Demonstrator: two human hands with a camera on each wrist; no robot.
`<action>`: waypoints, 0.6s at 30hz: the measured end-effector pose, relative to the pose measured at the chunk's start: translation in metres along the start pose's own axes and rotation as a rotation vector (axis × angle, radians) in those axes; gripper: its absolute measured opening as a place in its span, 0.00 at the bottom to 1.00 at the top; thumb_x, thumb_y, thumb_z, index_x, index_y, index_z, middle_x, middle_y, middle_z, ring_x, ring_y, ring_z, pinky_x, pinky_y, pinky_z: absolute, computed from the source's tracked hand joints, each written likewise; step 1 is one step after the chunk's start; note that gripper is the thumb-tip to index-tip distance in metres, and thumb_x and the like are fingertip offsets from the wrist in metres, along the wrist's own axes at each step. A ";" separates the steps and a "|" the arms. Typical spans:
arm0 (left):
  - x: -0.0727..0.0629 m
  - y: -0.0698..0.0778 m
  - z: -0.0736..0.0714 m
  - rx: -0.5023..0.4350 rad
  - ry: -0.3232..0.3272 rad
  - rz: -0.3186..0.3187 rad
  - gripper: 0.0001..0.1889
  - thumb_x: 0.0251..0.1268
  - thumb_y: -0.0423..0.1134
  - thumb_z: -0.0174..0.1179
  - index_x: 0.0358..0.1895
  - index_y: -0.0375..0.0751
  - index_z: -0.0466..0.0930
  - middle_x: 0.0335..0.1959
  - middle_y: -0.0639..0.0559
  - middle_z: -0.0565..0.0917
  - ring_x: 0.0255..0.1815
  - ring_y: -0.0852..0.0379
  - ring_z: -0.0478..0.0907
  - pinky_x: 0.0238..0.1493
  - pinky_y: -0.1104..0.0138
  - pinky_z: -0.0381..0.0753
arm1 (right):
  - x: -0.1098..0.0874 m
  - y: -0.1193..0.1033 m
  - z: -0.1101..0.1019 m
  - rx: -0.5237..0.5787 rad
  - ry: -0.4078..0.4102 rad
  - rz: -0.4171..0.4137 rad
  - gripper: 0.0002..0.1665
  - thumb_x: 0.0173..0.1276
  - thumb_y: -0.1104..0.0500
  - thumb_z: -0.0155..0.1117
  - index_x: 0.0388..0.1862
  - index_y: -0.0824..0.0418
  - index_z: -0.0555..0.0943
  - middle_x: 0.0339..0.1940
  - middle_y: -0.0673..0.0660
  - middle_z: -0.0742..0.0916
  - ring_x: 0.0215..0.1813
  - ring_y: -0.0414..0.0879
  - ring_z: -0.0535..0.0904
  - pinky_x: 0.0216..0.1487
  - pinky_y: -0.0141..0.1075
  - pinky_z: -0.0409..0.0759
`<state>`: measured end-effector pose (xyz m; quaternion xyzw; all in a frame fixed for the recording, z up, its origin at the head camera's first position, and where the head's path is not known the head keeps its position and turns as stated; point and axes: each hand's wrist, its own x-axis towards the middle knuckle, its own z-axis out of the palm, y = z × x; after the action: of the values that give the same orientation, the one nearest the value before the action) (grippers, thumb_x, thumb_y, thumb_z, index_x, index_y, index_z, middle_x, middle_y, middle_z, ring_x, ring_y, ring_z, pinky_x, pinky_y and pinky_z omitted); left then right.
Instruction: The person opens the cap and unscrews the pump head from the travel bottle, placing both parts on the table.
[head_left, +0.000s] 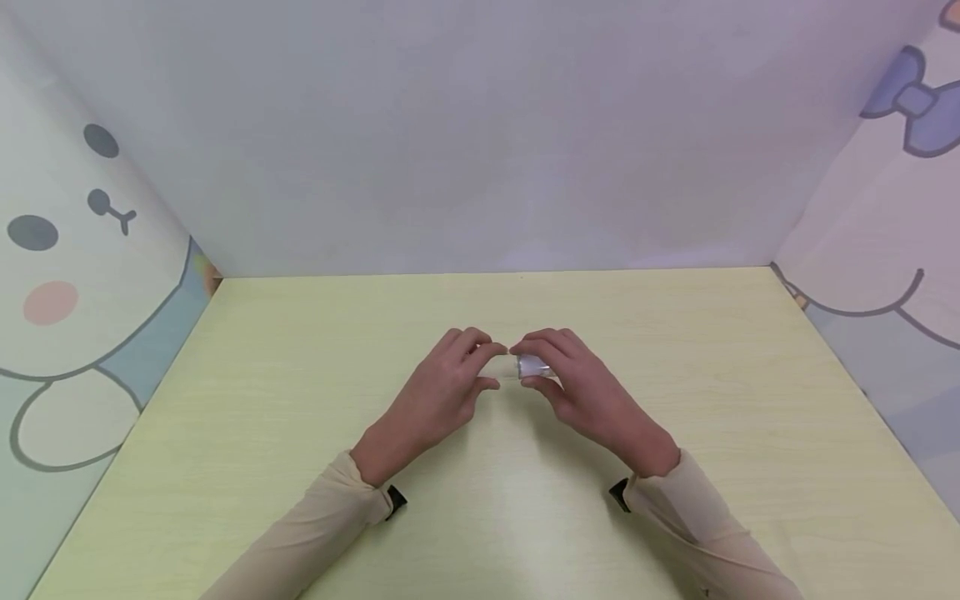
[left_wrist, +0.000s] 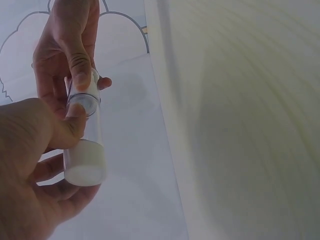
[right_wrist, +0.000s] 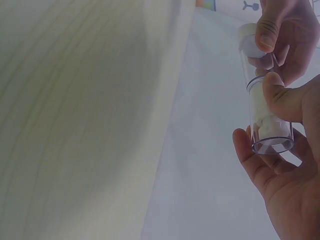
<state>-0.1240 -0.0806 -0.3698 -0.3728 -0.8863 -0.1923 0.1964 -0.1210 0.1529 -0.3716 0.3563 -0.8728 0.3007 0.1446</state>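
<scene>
Both hands hold one slim clear cylindrical bottle [head_left: 507, 367] lengthwise between them, over the middle of the table. My left hand [head_left: 444, 385] grips the see-through body near its solid white end [left_wrist: 85, 164], thumb on the near side and fingers curled behind. At the other end, my right hand [head_left: 583, 385] pinches a clear cap [right_wrist: 272, 145] with a white part inside it. A thin ring line shows where cap and body meet, between the two thumbs. Looking through the clear wall in the right wrist view, I see left-hand fingers behind the body.
A pale wood-grain table [head_left: 300, 333] lies beneath the hands. Behind it stands a plain light wall [head_left: 480, 150], with cartoon-printed panels on the left [head_left: 67, 275] and right [head_left: 862, 217]. Black straps [head_left: 395, 502] show at both sleeve cuffs.
</scene>
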 end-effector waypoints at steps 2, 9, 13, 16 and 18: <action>0.000 0.000 0.000 0.004 -0.003 -0.005 0.20 0.60 0.33 0.76 0.55 0.42 0.83 0.49 0.51 0.82 0.45 0.52 0.77 0.46 0.68 0.81 | 0.000 0.000 0.000 -0.004 0.000 0.001 0.22 0.68 0.64 0.74 0.60 0.57 0.80 0.58 0.51 0.84 0.59 0.48 0.78 0.60 0.41 0.82; 0.000 0.001 0.000 -0.013 -0.008 -0.027 0.19 0.61 0.35 0.76 0.54 0.42 0.82 0.48 0.51 0.82 0.45 0.52 0.76 0.45 0.68 0.82 | 0.000 -0.001 -0.001 -0.043 0.015 -0.024 0.22 0.66 0.69 0.74 0.57 0.59 0.79 0.56 0.53 0.83 0.58 0.51 0.77 0.59 0.43 0.81; -0.001 0.002 -0.001 -0.027 -0.010 -0.046 0.19 0.62 0.36 0.76 0.54 0.41 0.82 0.48 0.51 0.82 0.45 0.52 0.76 0.45 0.67 0.83 | 0.000 0.000 -0.003 -0.066 0.041 -0.014 0.24 0.62 0.72 0.75 0.55 0.60 0.79 0.56 0.53 0.82 0.58 0.51 0.76 0.58 0.42 0.81; -0.001 0.003 -0.002 -0.034 -0.006 -0.055 0.19 0.62 0.36 0.76 0.55 0.41 0.82 0.49 0.51 0.82 0.44 0.52 0.76 0.44 0.67 0.83 | -0.001 0.000 -0.005 -0.060 0.045 -0.001 0.25 0.62 0.72 0.76 0.55 0.59 0.79 0.56 0.53 0.82 0.59 0.50 0.75 0.58 0.42 0.81; -0.001 0.002 -0.002 -0.035 -0.002 -0.056 0.19 0.61 0.35 0.76 0.55 0.41 0.82 0.48 0.51 0.82 0.44 0.52 0.76 0.44 0.67 0.83 | -0.001 0.000 -0.006 -0.051 0.039 0.004 0.24 0.63 0.70 0.76 0.56 0.59 0.79 0.57 0.52 0.82 0.59 0.50 0.75 0.58 0.41 0.82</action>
<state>-0.1214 -0.0804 -0.3677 -0.3515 -0.8931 -0.2129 0.1832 -0.1201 0.1571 -0.3672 0.3449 -0.8778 0.2855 0.1701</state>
